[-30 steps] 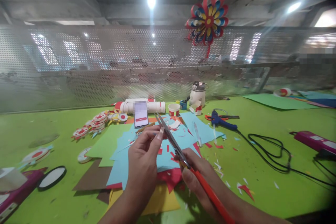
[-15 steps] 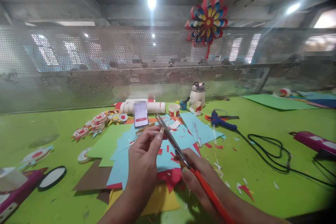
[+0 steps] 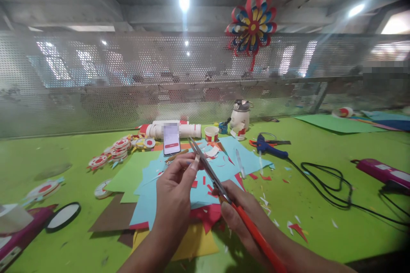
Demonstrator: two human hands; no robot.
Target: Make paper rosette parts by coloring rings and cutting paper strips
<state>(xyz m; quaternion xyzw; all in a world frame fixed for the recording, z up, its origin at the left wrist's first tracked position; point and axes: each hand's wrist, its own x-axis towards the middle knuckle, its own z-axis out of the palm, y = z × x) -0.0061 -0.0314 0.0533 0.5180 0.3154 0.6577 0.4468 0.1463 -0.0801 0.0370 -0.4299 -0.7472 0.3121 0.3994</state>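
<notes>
My right hand (image 3: 240, 215) is closed around a pair of scissors (image 3: 221, 187) with red handles. Their long metal blades point up and away, and the tips sit just beyond my left fingertips. My left hand (image 3: 176, 196) is closed in a pinch on a small pale piece (image 3: 197, 160), right beside the blades; its kind is too small to make out. Beneath both hands lie overlapping light blue paper sheets (image 3: 147, 207), with small red paper scraps (image 3: 194, 184) scattered on them. A yellow sheet (image 3: 195, 243) and a brown sheet (image 3: 112, 215) stick out from under the pile.
A phone (image 3: 171, 140) leans against white paper tubes (image 3: 192, 131). Red-and-white paper discs (image 3: 121, 149) stand left. A blue glue gun (image 3: 272, 149) with its black cord, a purple power strip (image 3: 381, 170) and scraps lie right. Behind stand a cut cup (image 3: 211, 133) and a bottle (image 3: 240, 117).
Hands, scissors and the pale piece hold nearly the same position. The whole view has shifted very slightly; nothing has been taken up or let go.
</notes>
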